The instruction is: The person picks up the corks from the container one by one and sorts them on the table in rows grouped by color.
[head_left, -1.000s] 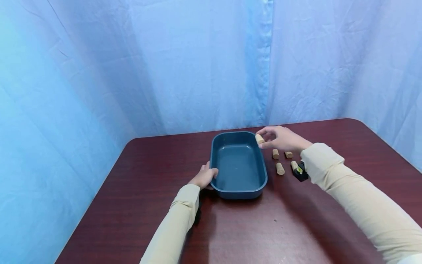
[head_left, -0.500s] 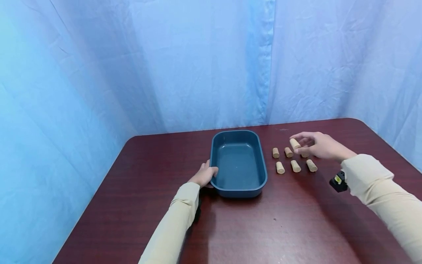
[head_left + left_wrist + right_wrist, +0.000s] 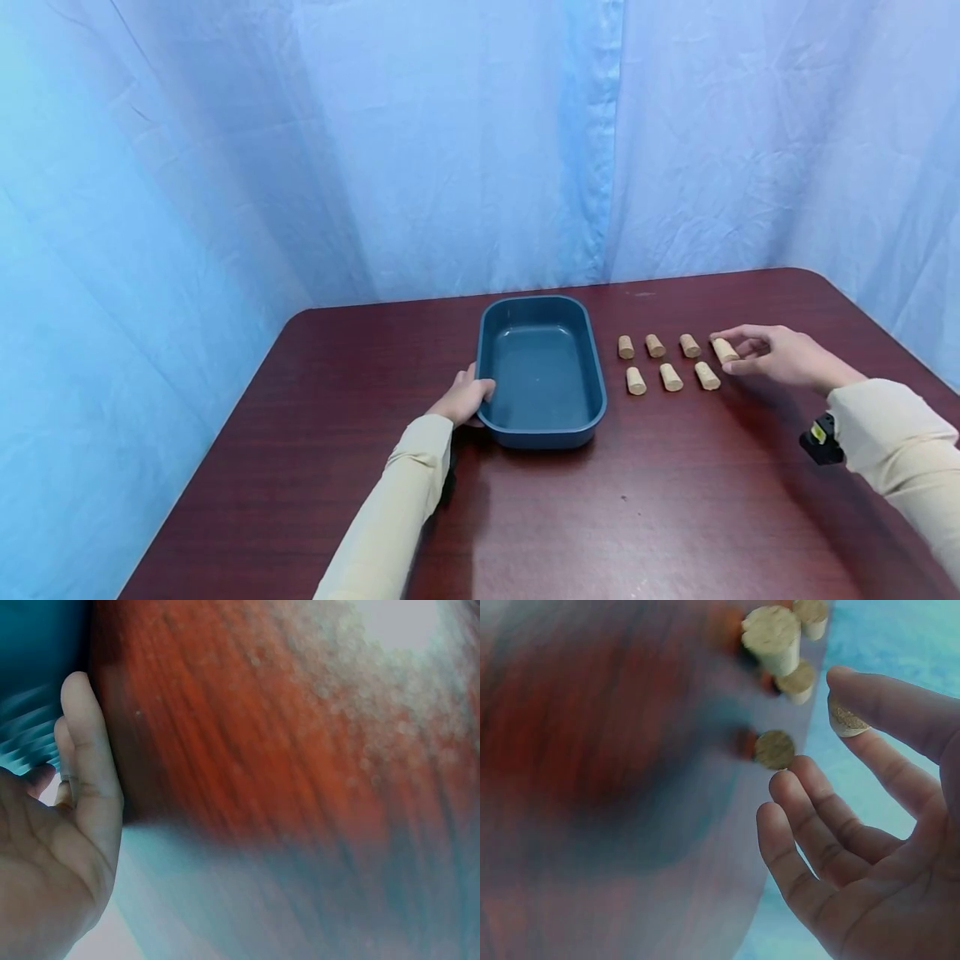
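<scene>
In the head view my left hand (image 3: 459,400) grips the left wall of a dark teal bin (image 3: 542,440), its thumb over the rim. The left wrist view has this hand (image 3: 82,825) at the left, beside the bin's blue side (image 3: 34,667). My right hand (image 3: 787,357) pinches a tapered cork stopper (image 3: 724,350) between thumb and forefinger, low over the table at the right end of the back row. In the right wrist view the pinched cork (image 3: 846,721) is partly covered by the thumb; the other fingers of the hand (image 3: 870,847) reach forward, holding nothing.
Several corks lie in two rows right of the bin: a back row with a cork (image 3: 655,346) in its middle, and a front row with another cork (image 3: 671,377). Underneath is a dark red wooden table (image 3: 337,392). Light blue curtains (image 3: 450,150) hang behind it.
From beside the bin's right rim, my right hand has moved right and down with the cork, uncovering the rows of corks. The left hand keeps its grip on the bin.
</scene>
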`<state>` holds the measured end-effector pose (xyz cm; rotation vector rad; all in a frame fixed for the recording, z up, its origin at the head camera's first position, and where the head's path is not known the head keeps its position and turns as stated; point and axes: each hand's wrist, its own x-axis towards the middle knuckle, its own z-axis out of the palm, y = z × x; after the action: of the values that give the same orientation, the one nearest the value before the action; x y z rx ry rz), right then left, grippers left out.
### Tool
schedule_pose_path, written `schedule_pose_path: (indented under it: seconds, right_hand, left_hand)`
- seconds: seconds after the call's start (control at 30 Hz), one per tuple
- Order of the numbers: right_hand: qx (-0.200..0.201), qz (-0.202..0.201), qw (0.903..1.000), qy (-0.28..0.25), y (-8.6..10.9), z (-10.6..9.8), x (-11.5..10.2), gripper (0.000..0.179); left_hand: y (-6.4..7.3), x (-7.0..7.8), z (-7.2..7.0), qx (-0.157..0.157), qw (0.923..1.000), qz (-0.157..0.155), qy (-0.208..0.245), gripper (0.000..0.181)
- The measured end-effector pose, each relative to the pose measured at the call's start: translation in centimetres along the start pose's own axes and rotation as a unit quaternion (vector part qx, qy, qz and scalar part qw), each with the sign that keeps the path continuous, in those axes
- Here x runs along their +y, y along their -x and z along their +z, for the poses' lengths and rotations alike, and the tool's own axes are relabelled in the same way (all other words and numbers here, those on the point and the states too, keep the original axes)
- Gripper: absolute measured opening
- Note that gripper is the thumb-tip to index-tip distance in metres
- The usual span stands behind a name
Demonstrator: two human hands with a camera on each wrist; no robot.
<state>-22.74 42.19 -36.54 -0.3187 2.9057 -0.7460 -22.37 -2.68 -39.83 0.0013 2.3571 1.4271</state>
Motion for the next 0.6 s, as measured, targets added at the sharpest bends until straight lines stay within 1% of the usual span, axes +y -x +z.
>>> schedule_pose_path:
  seconds: [0.23,0.4,0.6]
  right_hand:
    - [-0.006,0.008,0.9997,0.024,0.2,0.5,1.4,0.058]
    - [-0.011,0.014,0.9992,0.035,0.1,1.0,1.7,0.055]
    - [-0.004,0.004,0.9986,0.052,0.0,1.2,1.8,0.049]
  left_hand:
    - [0.3,0.3,0.0,-0.004,1.0,0.005,-0.001,0.083]
    - [0.4,0.3,0.0,-0.004,0.9999,0.01,-0.001,0.084]
    - [0.0,0.0,0.0,-0.003,1.0,0.005,0.001,0.084]
